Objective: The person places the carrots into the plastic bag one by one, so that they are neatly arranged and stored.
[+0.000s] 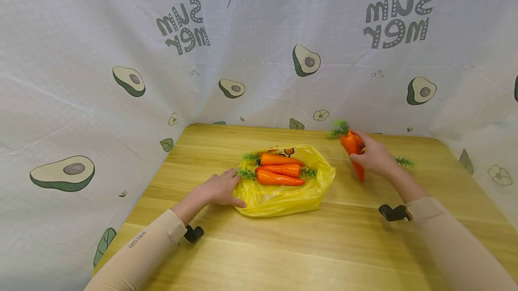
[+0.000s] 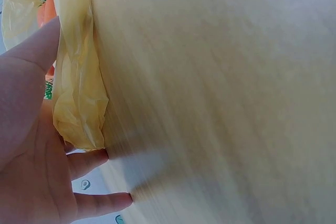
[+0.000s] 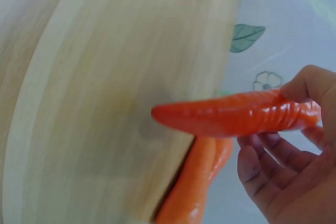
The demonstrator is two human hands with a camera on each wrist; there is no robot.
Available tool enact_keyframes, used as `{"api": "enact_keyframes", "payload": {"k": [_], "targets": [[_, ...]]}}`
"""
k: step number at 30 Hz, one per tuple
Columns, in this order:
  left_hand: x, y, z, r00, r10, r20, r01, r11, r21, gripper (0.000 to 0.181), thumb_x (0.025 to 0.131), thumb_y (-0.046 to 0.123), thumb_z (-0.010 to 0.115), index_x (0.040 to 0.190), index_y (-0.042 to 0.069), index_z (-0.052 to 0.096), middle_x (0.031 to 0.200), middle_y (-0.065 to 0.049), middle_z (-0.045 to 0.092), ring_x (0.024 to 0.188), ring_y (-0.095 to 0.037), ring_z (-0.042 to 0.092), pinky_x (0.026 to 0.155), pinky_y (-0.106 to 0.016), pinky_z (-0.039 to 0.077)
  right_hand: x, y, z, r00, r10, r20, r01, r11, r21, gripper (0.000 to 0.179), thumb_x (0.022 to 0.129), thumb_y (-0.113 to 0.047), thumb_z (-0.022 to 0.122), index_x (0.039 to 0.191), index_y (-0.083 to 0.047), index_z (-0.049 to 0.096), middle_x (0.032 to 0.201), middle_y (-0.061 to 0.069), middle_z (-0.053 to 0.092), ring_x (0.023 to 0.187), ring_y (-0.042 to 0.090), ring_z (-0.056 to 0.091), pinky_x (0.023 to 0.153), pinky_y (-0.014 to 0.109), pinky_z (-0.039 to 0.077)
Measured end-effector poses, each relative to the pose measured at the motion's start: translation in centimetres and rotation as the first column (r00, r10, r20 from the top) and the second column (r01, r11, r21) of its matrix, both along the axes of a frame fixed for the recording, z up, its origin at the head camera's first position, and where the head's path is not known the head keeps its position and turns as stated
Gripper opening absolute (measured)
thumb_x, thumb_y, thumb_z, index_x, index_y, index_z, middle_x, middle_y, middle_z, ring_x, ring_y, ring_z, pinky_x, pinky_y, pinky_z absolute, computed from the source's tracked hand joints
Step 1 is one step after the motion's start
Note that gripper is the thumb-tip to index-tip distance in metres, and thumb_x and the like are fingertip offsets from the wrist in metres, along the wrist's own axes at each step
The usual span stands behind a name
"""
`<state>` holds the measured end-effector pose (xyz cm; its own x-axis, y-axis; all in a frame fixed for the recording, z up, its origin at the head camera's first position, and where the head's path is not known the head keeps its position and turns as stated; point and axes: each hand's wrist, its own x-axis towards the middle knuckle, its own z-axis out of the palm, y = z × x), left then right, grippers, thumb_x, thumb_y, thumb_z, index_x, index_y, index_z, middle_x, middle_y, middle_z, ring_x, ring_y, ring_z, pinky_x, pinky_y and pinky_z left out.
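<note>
Held in the right hand (image 1: 374, 156), pinched between thumb and bent fingers: a glossy, tapering orange-red carrot (image 3: 226, 115) with a feathery green top, steeply tilted, leaves upward and to the left, tip downward over the light yellow wooden table (image 1: 263, 250), to the right of the bag. Impossible to tell in the head view if touching the table with this tip. With fingers loosely spread and nearly straight, the left hand (image 1: 220, 188) at the left side of an open, crinkled yellow plastic bag (image 1: 283, 208), touching its edge. Inside the bag, lying side by side, three orange carrots (image 1: 279, 177): two with green leaves to the left, the middle one with leaves to the right. Just beyond the right hand, near the far edge of the table, at least two more orange carrots (image 3: 186, 192), in the head view mostly covered by the hand, with a green sprig (image 1: 404, 162) showing at its right. Around both forearms, beige sleeves (image 1: 457, 237); near the cuffs, small black devices (image 1: 391, 212). Behind the table, a whitish hanging cloth (image 1: 259, 30) with printed avocados (image 1: 306, 60), leaves, flowers and mirrored grey lettering (image 1: 398, 16).
</note>
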<state>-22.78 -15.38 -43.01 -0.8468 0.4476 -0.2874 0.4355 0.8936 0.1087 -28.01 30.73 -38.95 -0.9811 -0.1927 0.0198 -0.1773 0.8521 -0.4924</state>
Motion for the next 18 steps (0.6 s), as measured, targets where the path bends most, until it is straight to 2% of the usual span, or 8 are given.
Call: {"api": "enact_keyframes", "payload": {"k": [9, 14, 18], "targets": [[0.0, 0.0, 0.1, 1.0, 0.005, 0.002, -0.005, 1.0, 0.006, 0.096, 0.081, 0.07, 0.069, 0.149, 0.006, 0.047, 0.164, -0.016, 0.028, 0.152, -0.033, 0.028, 0.11, -0.063, 0.037, 1.3, -1.8, 2.2, 0.999, -0.002, -0.052, -0.004, 0.994, -0.112, 0.081, 0.094, -0.018, 0.063, 0.161, -0.007, 0.019, 0.126, 0.031, 0.057, 0.109, 0.045, 0.06, 0.083, 0.055, 0.054], [-0.1, -0.1, 0.0, 1.0, 0.007, 0.006, -0.007, 1.0, 0.017, 0.096, 0.081, 0.071, 0.069, 0.149, 0.006, 0.047, 0.164, -0.016, 0.027, 0.152, -0.034, 0.028, 0.111, -0.064, 0.036, 2.0, -2.6, 3.3, 0.994, 0.009, -0.107, -0.029, 0.98, -0.195, 0.078, 0.095, -0.014, 0.063, 0.16, -0.007, 0.021, 0.124, 0.029, 0.058, 0.106, 0.044, 0.062, 0.082, 0.052, 0.055], [-0.1, -0.1, 0.1, 1.0, 0.009, 0.012, -0.009, 1.0, 0.016, 0.097, 0.081, 0.071, 0.069, 0.149, 0.006, 0.046, 0.165, -0.016, 0.026, 0.152, -0.034, 0.026, 0.111, -0.064, 0.035, 2.6, -3.1, 4.3, 0.986, 0.008, -0.167, -0.052, 0.965, -0.257, 0.076, 0.095, -0.014, 0.065, 0.158, -0.006, 0.024, 0.125, 0.03, 0.059, 0.1, 0.041, 0.063, 0.075, 0.035, 0.056]]}}
